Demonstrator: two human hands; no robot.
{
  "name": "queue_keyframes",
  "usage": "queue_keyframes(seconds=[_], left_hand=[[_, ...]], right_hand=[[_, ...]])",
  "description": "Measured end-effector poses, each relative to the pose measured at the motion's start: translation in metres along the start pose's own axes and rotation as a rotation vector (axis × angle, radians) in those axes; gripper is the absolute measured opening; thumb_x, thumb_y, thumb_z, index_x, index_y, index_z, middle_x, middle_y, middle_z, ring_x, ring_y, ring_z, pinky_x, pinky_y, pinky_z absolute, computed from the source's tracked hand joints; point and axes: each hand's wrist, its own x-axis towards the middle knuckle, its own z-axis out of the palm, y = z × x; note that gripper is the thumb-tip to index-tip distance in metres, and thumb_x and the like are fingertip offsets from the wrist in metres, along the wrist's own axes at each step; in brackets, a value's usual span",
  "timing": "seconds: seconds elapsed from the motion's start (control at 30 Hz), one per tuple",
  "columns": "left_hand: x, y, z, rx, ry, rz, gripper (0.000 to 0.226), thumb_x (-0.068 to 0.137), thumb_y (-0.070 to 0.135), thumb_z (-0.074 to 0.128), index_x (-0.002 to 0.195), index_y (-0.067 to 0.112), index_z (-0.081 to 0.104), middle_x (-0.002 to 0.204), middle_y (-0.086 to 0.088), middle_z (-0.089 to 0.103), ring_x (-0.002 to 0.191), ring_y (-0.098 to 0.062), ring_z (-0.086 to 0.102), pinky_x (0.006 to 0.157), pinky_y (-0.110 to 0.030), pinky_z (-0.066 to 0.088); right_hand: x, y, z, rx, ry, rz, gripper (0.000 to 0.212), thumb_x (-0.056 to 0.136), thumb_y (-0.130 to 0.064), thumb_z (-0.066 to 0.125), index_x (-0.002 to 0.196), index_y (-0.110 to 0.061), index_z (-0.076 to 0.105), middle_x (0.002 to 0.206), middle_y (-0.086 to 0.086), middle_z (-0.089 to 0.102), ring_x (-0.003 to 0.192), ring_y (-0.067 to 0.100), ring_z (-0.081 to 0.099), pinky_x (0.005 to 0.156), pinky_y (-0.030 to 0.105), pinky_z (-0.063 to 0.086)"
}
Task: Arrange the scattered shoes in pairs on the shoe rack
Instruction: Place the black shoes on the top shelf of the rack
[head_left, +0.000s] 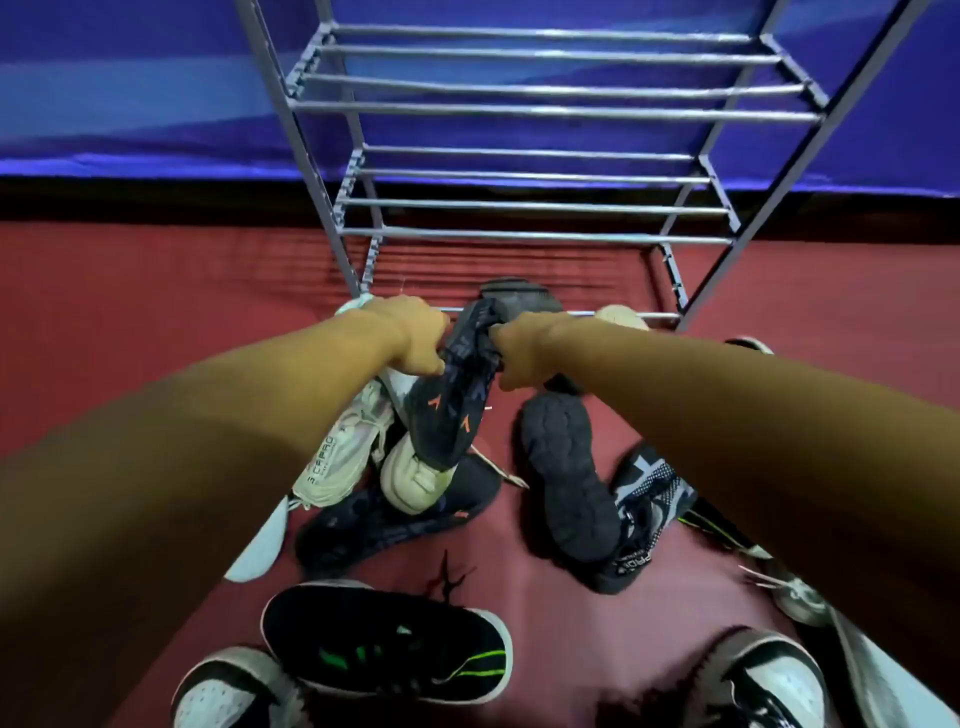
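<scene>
A grey metal shoe rack (535, 111) with barred shelves stands ahead against a blue wall, its shelves bare. Both my hands hold a dark navy sneaker with orange marks (449, 410) above the pile, toe pointing down. My left hand (410, 338) grips its left side near the collar. My right hand (524, 353) grips the right side. Its matching navy sneaker (379, 519) lies on the floor below, under a cream sneaker (343, 452). A dark shoe (566, 478) lies sole up to the right.
On the red floor (130, 312) lie more shoes: a black sneaker with green stripes (389, 649), a navy-and-white knit shoe (649, 499), two white-and-grey sneakers at the bottom edge (228, 696) (769, 680), and a cream shoe (621, 317) by the rack's lowest bar.
</scene>
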Motion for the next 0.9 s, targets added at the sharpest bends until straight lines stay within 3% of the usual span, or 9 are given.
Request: queue_keyframes(seconds=[0.07,0.13,0.33,0.47,0.63,0.73,0.8,0.87,0.9], left_hand=[[0.003,0.001,0.013,0.031,-0.041,0.022,0.048,0.090,0.046,0.061,0.128,0.018,0.054,0.125,-0.010,0.064,0.112,-0.033,0.060,0.087,-0.039,0.051],[0.001,0.001,0.026,0.024,-0.074,0.007,0.052,0.090,0.048,0.061,0.132,0.019,0.052,0.126,-0.009,0.063,0.115,-0.032,0.059,0.090,-0.042,0.052],[0.005,0.003,0.042,-0.091,-0.125,-0.003,0.049,0.090,0.044,0.062,0.128,0.016,0.049,0.125,-0.012,0.062,0.114,-0.034,0.059,0.092,-0.042,0.050],[0.003,0.012,0.066,-0.185,-0.131,-0.034,0.061,0.091,0.039,0.063,0.136,0.014,0.030,0.119,-0.016,0.062,0.110,-0.038,0.059,0.086,-0.044,0.049],[-0.002,0.011,0.081,-0.473,-0.152,-0.042,0.084,0.092,0.016,0.062,0.153,0.015,0.005,0.113,-0.022,0.062,0.100,-0.039,0.062,0.088,-0.047,0.052],[-0.001,0.009,0.083,-0.690,-0.122,-0.110,0.078,0.090,0.007,0.060,0.148,0.010,0.008,0.102,-0.022,0.062,0.093,-0.037,0.064,0.079,-0.043,0.052],[0.000,0.005,0.082,-0.833,-0.143,-0.207,0.065,0.088,0.002,0.059,0.142,0.003,0.022,0.099,-0.019,0.061,0.088,-0.033,0.063,0.071,-0.038,0.053],[0.000,-0.001,0.080,-1.016,-0.173,-0.286,0.029,0.087,-0.003,0.057,0.115,-0.002,0.053,0.092,-0.015,0.061,0.076,-0.025,0.060,0.058,-0.030,0.051],[-0.002,-0.003,0.079,-1.093,-0.184,-0.318,0.015,0.086,-0.006,0.056,0.098,0.002,0.059,0.089,-0.012,0.061,0.073,-0.021,0.059,0.053,-0.025,0.051]], right_hand=[[0.003,-0.003,0.011,0.023,-0.058,-0.011,0.044,0.091,-0.041,0.065,0.128,-0.018,0.058,0.112,0.006,0.063,0.087,0.023,0.052,0.064,0.030,0.038],[0.003,-0.004,0.026,0.056,-0.080,-0.007,0.047,0.090,-0.037,0.067,0.133,-0.019,0.055,0.115,0.006,0.062,0.089,0.023,0.051,0.068,0.031,0.039],[0.013,-0.017,0.058,0.110,-0.098,0.002,0.061,0.090,-0.044,0.069,0.143,-0.021,0.049,0.137,0.008,0.060,0.124,0.030,0.058,0.090,0.036,0.046],[0.023,-0.032,0.074,0.226,-0.098,0.034,0.066,0.089,-0.051,0.067,0.139,-0.012,0.049,0.135,0.012,0.060,0.121,0.034,0.059,0.084,0.036,0.045],[0.032,-0.041,0.086,0.353,-0.094,0.080,0.061,0.093,-0.042,0.061,0.137,-0.005,0.041,0.131,0.016,0.059,0.117,0.037,0.060,0.078,0.035,0.042],[0.032,-0.039,0.086,0.433,-0.085,0.101,0.063,0.090,-0.041,0.065,0.135,-0.004,0.039,0.128,0.017,0.060,0.116,0.037,0.060,0.081,0.036,0.045],[0.031,-0.035,0.084,0.509,-0.059,0.120,0.065,0.088,-0.041,0.069,0.133,-0.005,0.039,0.127,0.017,0.061,0.116,0.037,0.060,0.086,0.037,0.049],[0.029,-0.032,0.080,0.602,-0.019,0.129,0.068,0.088,-0.039,0.071,0.134,-0.003,0.037,0.130,0.018,0.060,0.119,0.036,0.059,0.094,0.039,0.051],[0.027,-0.030,0.078,0.645,0.010,0.133,0.068,0.088,-0.038,0.072,0.134,-0.002,0.037,0.132,0.019,0.060,0.121,0.036,0.059,0.097,0.039,0.050]])
